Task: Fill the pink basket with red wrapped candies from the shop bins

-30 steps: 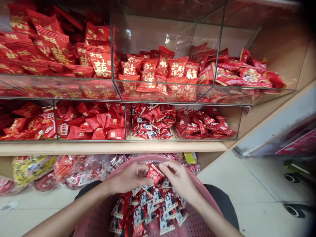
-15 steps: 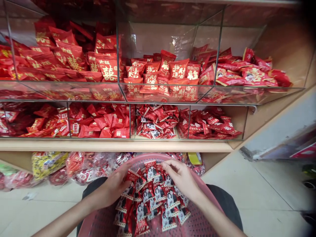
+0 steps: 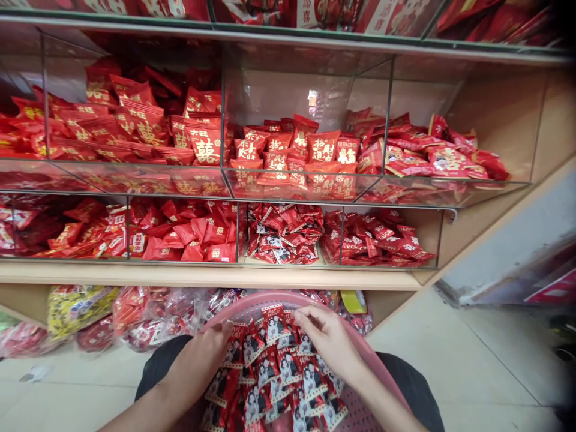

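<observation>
A pink perforated basket rests between the person's knees at the bottom of the view. Small red candy packets with black-and-white figures lie in overlapping rows in it. My left hand is at the left edge of these packets, its fingers closed on a packet at the upper left. On the right, my right hand pinches the top edge of a packet near the upper middle of the pile. The lower ends of the packets run out of the picture.
Ahead stands a shelf with glass-walled compartments of red packets. Similar figure-printed packets fill one lower compartment. Plastic bags of sweets lie beneath. Tiled floor shows at the right.
The view has tilted up, so the shelves sit lower and another shelf shows at the top. My left hand has shifted its grip, with its fingers now curled in more at the packets' left edge.
</observation>
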A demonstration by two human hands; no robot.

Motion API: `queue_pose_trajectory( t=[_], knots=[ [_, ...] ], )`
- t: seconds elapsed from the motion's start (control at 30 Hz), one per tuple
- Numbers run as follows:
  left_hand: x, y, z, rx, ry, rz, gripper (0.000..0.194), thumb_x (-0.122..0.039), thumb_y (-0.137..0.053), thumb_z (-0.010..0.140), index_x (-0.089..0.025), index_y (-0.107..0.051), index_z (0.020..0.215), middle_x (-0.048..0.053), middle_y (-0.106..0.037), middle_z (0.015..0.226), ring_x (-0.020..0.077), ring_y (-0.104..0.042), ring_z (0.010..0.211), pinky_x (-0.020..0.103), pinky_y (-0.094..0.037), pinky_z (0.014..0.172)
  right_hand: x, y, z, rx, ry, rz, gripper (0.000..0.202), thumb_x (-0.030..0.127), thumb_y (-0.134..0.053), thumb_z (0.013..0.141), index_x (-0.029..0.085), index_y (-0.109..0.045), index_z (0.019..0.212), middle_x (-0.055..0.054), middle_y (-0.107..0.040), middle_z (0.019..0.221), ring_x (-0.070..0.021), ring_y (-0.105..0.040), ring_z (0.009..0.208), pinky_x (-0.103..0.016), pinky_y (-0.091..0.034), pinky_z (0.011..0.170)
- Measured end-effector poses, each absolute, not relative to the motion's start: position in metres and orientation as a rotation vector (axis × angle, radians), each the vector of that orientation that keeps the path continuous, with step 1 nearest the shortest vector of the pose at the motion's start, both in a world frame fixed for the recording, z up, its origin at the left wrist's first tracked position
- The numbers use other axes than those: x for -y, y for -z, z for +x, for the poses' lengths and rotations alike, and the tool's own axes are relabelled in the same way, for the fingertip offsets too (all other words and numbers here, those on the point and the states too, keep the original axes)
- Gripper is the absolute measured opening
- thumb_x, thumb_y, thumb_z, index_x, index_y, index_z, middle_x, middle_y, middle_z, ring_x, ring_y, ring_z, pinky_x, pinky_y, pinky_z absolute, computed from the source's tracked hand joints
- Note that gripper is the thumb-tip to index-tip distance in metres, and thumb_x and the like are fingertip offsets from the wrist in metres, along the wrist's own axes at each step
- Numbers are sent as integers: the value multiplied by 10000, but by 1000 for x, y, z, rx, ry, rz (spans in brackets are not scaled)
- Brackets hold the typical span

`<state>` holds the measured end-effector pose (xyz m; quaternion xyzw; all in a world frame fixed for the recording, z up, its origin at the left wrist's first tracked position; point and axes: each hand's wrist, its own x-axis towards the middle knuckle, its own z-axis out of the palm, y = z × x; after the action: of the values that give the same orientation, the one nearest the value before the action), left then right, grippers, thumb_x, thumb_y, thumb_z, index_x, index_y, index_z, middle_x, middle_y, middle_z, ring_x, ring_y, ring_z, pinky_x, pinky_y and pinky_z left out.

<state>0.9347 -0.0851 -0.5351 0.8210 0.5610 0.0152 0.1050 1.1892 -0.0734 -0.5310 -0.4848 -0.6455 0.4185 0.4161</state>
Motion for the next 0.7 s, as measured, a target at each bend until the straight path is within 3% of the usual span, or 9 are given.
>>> queue_pose_trajectory(
  t=[0.1, 0.23, 0.47, 0.7],
  knots=[
    [86, 531, 939, -1746, 236, 2465, 295, -51, -332, 818, -104, -556, 1003, 121, -619, 832, 207, -623, 715, 343, -499, 692, 73, 533, 1189, 1629, -1063, -1216, 265, 386, -449, 852, 192, -585, 732, 8, -544, 698, -133, -479, 676, -230, -374, 633],
    [83, 533, 942, -1736, 418, 2528, 366, 36, -292, 784, -110, -593, 933, 128, -616, 851, 241, -627, 735, 391, -505, 661, 72, 536, 1189, 1631, -1079, -1231, 280, 401, -448, 850, 187, -575, 722, 16, -517, 671, -124, -457, 640, -221, -367, 604],
    [77, 535, 940, -1721, 377, 2550, 366, 5, -293, 818, -133, -610, 938, 118, -620, 858, 233, -626, 751, 374, -510, 669, 72, 540, 1186, 1663, -1068, -1231, 293, 402, -447, 851, 181, -565, 700, 14, -521, 676, -123, -456, 656, -209, -369, 606],
    [80, 539, 944, -1727, 474, 2628, 364, 53, -340, 755, -105, -627, 914, 141, -629, 845, 261, -625, 759, 378, -496, 650, 73, 537, 1186, 1706, -1050, -1250, 315, 406, -432, 854, 175, -593, 713, 2, -550, 690, -133, -479, 670, -220, -378, 612]
  ],
)
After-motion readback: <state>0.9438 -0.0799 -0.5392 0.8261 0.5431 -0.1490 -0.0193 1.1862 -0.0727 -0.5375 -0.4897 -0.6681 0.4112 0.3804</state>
